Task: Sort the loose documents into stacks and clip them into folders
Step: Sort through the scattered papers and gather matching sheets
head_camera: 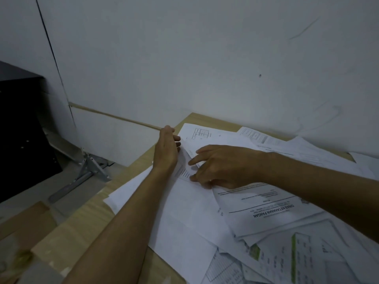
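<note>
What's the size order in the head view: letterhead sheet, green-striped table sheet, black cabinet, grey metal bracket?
1. black cabinet, cut by the frame edge
2. letterhead sheet and green-striped table sheet: look alike, both partly covered, unranked
3. grey metal bracket

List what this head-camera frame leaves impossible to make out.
- Small print on the loose white paper sheets: too small and blurred.
- Papers under the right hand and left hand: covered by them.
- Green-striped printed sheets: cut off by bottom edge.
- Folders, clips: none visible.
</note>
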